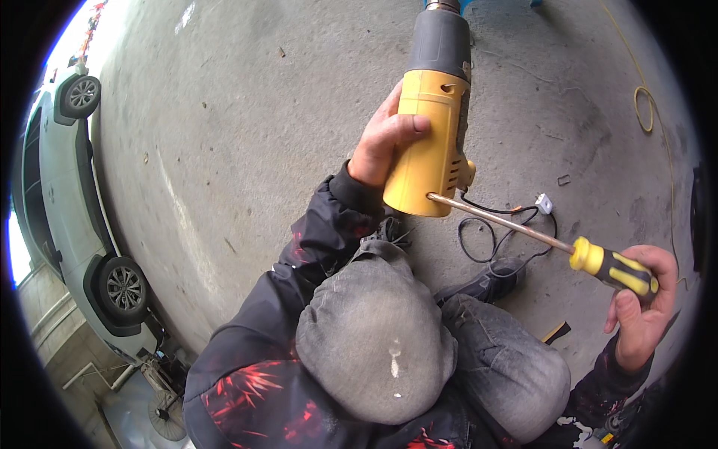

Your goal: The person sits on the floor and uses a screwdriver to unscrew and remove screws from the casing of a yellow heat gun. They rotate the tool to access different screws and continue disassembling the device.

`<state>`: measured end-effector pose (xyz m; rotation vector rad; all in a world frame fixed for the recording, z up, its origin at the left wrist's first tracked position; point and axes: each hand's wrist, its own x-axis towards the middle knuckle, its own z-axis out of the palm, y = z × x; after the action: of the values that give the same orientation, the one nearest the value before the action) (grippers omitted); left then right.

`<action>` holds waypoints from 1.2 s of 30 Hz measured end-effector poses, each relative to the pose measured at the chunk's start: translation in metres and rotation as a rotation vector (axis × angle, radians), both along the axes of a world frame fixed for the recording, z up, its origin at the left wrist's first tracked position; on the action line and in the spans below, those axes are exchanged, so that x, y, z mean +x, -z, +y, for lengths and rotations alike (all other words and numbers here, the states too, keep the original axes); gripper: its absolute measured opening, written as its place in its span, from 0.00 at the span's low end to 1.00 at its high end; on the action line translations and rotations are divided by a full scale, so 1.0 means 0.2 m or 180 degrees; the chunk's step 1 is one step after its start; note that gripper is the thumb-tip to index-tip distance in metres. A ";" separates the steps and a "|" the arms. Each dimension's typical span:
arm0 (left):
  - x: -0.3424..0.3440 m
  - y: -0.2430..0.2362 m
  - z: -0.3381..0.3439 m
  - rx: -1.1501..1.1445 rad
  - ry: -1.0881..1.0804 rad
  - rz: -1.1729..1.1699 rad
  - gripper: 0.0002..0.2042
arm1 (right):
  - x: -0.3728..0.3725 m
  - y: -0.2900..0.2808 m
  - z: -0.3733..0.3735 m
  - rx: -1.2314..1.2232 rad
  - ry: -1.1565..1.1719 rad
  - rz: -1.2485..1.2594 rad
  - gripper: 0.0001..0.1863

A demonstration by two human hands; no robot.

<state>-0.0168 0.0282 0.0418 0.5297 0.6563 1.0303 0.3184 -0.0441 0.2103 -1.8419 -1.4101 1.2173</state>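
A yellow and dark grey heat gun (425, 142) is held up in front of my knees, its metal nozzle pointing away from me. My left hand (380, 144) wraps round its yellow body from the left, thumb on top. At the right, my right hand (642, 303) grips the yellow and black handle of a screwdriver (523, 229). The screwdriver's long shaft reaches left, and its tip sits in a screw hole near the rear end of the yellow housing. The far side of the heat gun, with most of my left fingers, is hidden.
A black cord (493, 238) with a white plug (544, 203) lies coiled on the concrete floor (247, 112) beside my shoe. Part of a blue object (493, 7) shows beyond the nozzle. A yellow hose (645, 111) runs along the right; a white car (71, 194) stands at the left.
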 end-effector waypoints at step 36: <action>0.01 -0.02 0.00 0.0093 -0.0050 0.0365 0.38 | -0.01 -0.01 0.00 0.0449 -0.0353 -0.0181 0.40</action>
<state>-0.0154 0.0282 0.0463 0.6134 0.7487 1.0310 0.3169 -0.0448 0.2131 -1.7346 -1.6057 1.0953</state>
